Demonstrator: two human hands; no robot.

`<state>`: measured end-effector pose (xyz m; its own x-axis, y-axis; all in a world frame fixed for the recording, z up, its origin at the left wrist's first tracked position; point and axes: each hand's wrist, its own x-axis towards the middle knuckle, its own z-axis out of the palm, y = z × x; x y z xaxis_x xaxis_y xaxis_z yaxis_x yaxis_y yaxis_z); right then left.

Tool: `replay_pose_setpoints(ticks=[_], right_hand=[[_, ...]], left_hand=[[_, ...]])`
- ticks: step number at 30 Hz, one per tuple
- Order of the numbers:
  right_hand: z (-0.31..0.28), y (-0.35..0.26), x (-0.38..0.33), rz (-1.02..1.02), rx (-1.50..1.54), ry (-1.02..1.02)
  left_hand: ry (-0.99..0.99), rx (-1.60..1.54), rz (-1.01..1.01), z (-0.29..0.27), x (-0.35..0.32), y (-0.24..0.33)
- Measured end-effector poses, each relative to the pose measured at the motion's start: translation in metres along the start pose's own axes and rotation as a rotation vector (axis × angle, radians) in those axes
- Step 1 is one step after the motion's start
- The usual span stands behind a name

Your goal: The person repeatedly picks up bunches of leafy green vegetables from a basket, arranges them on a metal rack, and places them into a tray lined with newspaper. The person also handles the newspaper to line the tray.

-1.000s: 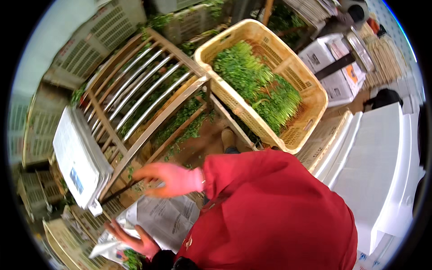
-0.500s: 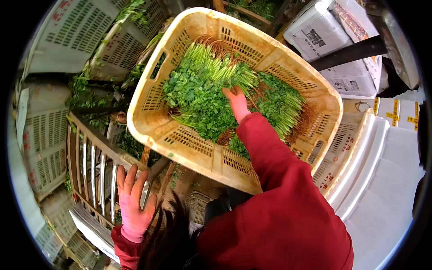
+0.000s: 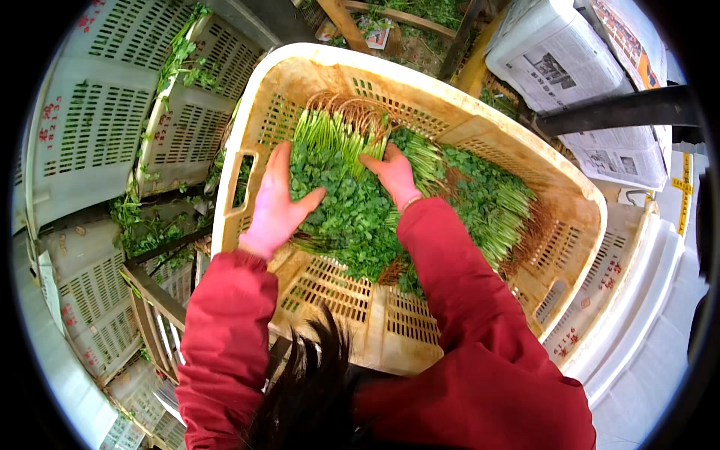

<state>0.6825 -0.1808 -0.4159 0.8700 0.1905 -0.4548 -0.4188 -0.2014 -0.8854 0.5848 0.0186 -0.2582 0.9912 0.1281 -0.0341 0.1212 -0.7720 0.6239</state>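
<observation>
Leafy green herbs (image 3: 341, 206), much like coriander, lie bunched in a large yellowed plastic crate (image 3: 517, 124). Their pale stems and brown roots point toward the crate's far and right walls. My left hand (image 3: 279, 202), in a pink glove with orange fingers, is at the left end of the bunches, thumb and fingers spread. To its right, my right hand (image 3: 392, 174), gloved alike, rests on or just above the stems and leaves, thumb apart from the fingers. Both hands look free of any grip; the tips of the right fingers are partly hidden.
White slatted crates (image 3: 97, 105) stack up on the left with loose sprigs caught on them. A wooden frame (image 3: 154, 296) stands at lower left. Beyond the crate at right are a newspaper-wrapped box (image 3: 559, 67), a dark bar (image 3: 622, 110) and white foam boxes (image 3: 637, 300).
My left hand has moved up from outside the crate, over the wooden frame, to the left end of the herbs. My right hand stays over the herbs. The view has shifted.
</observation>
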Motion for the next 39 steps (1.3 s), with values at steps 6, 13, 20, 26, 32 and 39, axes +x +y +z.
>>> replay_pose_setpoints(ticks=[6, 13, 20, 26, 32, 39], right_hand=[[-0.005, 0.013, 0.016, -0.009, 0.405, -0.280], [-0.009, 0.013, 0.042, -0.005, 0.357, -0.426], [0.003, -0.012, -0.042, -0.159, 0.206, -0.477], [-0.080, 0.006, -0.038, 0.406, 0.621, 0.012], [-0.053, -0.014, -0.114, -0.066, 0.293, 0.020], [0.066, -0.029, -0.024, -0.157, 0.596, -0.210]], left_hand=[[-0.013, 0.479, -0.016, 0.083, 0.123, -0.044], [-0.282, 0.408, -0.130, 0.096, 0.135, 0.000], [-0.103, 0.220, 0.186, 0.055, 0.059, 0.006], [-0.021, 0.031, 0.355, 0.002, -0.028, -0.029], [0.001, -0.081, 0.142, 0.006, -0.063, -0.063], [-0.035, -0.054, 0.081, 0.016, -0.063, -0.064]])
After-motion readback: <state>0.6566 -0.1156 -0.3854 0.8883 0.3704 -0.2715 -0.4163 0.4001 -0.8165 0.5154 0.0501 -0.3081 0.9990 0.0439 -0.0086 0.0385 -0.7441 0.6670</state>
